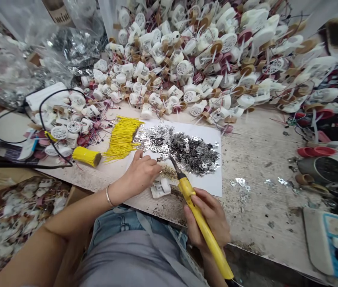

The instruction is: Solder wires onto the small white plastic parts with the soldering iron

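My right hand (209, 215) is wrapped round the yellow handle of a soldering iron (197, 215). The iron's dark tip points up and left, at the near edge of the small metal plates. Left of the tip, my left hand (141, 171) is closed with its fingertips pinched; what they hold, if anything, is too small to make out. Just below those fingers a white plastic housing (161, 188) lies near the table edge. Beyond both hands, shiny metal plates (157, 137) and a darker heap of plates (195, 153) cover a white sheet (216, 185).
Yellow wires (122, 137) fan out left of the plates, beside a tied yellow bundle (86, 156). White plastic assemblies (183, 67) pile up along the back. A black cable (42, 115) loops at left. Loose plates (240, 182) and a blue-white device (330, 243) are at right.
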`<act>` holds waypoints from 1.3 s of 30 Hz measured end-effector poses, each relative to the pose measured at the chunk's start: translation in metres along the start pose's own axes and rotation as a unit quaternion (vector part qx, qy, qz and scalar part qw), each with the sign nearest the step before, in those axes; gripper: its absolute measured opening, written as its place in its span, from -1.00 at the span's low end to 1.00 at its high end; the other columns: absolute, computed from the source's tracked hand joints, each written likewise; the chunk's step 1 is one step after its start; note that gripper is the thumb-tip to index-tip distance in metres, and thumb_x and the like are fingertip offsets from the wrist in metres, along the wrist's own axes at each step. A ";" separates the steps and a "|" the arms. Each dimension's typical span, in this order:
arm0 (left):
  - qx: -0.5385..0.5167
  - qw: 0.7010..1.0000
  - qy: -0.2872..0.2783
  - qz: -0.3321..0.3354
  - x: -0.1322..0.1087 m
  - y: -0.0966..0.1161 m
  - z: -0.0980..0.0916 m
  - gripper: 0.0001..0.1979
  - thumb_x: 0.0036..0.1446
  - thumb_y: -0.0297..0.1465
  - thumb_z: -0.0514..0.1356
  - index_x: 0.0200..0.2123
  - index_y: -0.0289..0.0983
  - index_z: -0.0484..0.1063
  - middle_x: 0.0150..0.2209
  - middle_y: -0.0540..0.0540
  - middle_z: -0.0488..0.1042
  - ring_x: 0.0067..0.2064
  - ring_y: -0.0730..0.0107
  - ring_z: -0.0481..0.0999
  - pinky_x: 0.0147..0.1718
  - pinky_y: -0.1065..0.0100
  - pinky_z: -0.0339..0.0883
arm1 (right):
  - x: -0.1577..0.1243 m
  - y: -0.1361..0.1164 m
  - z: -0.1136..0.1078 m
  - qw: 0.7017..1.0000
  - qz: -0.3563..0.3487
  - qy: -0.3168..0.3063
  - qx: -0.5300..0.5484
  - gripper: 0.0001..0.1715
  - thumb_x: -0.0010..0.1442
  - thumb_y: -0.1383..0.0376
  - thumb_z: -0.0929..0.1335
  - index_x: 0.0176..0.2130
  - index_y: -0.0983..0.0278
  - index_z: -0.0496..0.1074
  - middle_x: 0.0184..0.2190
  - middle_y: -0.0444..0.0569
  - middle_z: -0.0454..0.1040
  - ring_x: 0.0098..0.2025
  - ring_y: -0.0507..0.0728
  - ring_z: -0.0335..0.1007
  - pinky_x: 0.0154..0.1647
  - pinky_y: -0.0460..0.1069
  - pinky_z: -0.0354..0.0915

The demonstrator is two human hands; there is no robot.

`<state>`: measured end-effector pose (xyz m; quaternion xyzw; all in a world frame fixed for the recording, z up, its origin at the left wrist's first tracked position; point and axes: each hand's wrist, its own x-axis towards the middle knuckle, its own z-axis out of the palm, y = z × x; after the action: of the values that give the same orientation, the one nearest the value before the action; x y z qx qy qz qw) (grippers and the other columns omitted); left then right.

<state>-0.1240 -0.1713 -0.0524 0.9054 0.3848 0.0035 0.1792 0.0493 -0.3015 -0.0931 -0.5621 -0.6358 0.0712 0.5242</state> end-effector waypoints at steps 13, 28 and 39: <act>-0.072 0.986 -0.028 -0.149 0.005 0.002 -0.001 -0.78 0.19 -0.39 0.08 -0.41 -0.27 0.51 -0.42 -0.04 0.56 -0.36 0.32 0.46 -0.23 0.22 0.04 | -0.001 0.004 -0.021 0.992 0.017 -0.088 0.088 -0.47 0.04 0.52 0.35 0.02 0.26 0.40 -0.01 0.08 0.48 -0.02 0.25 0.48 -0.09 0.16 0.51; -0.066 0.984 -0.039 -0.162 0.007 0.004 -0.003 -0.78 0.16 -0.40 0.08 -0.42 -0.27 0.51 -0.44 -0.03 0.56 -0.37 0.32 0.47 -0.27 0.24 0.06 | 0.003 0.004 -0.025 0.992 -0.019 -0.108 0.063 -0.45 0.05 0.53 0.34 0.06 0.30 0.40 -0.03 0.10 0.49 -0.03 0.24 0.48 -0.09 0.14 0.51; -0.047 0.985 -0.053 -0.158 0.005 0.001 -0.007 -0.77 0.18 -0.36 0.08 -0.39 -0.28 0.52 -0.41 -0.07 0.57 -0.37 0.29 0.48 -0.29 0.27 0.12 | 0.012 -0.012 0.031 0.997 -0.017 -0.059 0.046 -0.76 0.05 0.54 0.38 -0.31 0.23 0.42 0.11 -0.01 0.27 0.00 0.14 0.43 -0.17 -0.01 0.56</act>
<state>-0.1204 -0.1665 -0.0462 0.8226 0.5124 -0.0545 0.2403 0.0205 -0.2808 -0.0924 -0.5215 -0.6709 0.1241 0.5124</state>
